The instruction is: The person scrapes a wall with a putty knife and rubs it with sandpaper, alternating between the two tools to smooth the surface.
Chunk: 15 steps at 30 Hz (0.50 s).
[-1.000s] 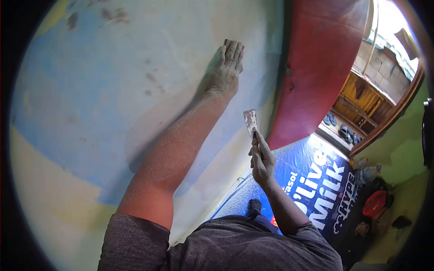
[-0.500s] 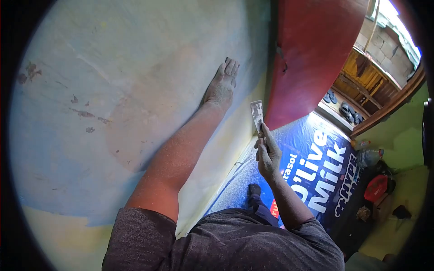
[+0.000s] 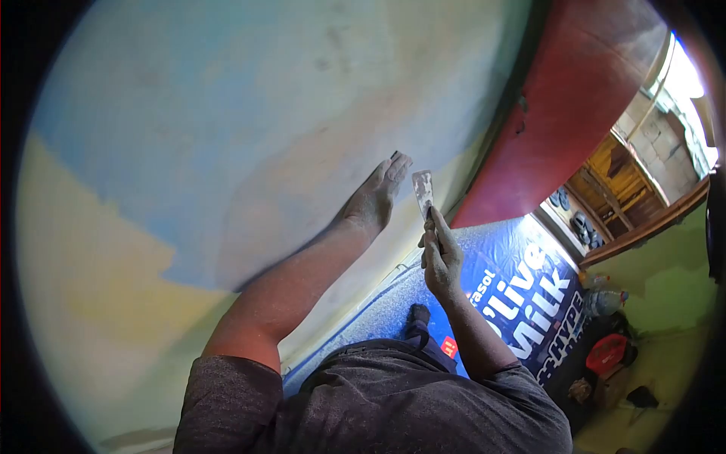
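Fingers of right hand [image 3: 441, 261] round scraper [image 3: 422, 193], left hand [image 3: 374, 200] flat on wall [image 3: 227, 113]

A home room mid-repaint: patchy wall [image 3: 227, 151], banner [image 3: 522, 303] spread over the floor, red door [image 3: 575, 113].

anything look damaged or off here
The wall is patchy, blue paint giving way to yellow and pale areas. The scraper in the right hand has a white-crusted blade; the left hand is dusty.
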Each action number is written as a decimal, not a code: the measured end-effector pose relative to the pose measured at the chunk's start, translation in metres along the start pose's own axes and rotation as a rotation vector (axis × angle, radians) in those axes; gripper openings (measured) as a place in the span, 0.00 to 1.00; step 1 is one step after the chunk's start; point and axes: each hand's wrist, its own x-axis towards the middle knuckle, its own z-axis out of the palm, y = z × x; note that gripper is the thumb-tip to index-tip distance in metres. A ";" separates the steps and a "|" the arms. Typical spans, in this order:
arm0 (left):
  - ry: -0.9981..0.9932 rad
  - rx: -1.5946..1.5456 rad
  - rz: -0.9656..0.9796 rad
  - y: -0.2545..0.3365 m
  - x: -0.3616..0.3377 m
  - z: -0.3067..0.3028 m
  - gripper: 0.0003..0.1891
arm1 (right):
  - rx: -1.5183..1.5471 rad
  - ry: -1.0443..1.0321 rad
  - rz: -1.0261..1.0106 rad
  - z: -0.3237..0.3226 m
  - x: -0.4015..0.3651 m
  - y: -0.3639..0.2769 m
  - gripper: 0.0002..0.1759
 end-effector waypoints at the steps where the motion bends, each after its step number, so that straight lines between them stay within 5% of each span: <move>1: -0.016 0.002 0.001 -0.004 -0.028 -0.002 0.38 | 0.001 -0.020 0.012 0.014 -0.011 -0.006 0.29; 5: -0.161 0.010 0.048 -0.039 -0.162 -0.038 0.38 | -0.047 -0.107 -0.019 0.067 -0.063 -0.029 0.29; 8: 0.011 -0.110 -0.245 -0.017 -0.254 -0.003 0.40 | -0.126 -0.167 -0.143 0.104 -0.104 -0.036 0.29; 11: -0.033 -0.120 -0.321 -0.020 -0.352 -0.008 0.38 | -0.189 -0.243 -0.142 0.131 -0.142 -0.057 0.30; 15: 0.177 -0.241 -0.597 -0.031 -0.421 -0.015 0.37 | -0.323 -0.300 -0.188 0.156 -0.165 -0.094 0.29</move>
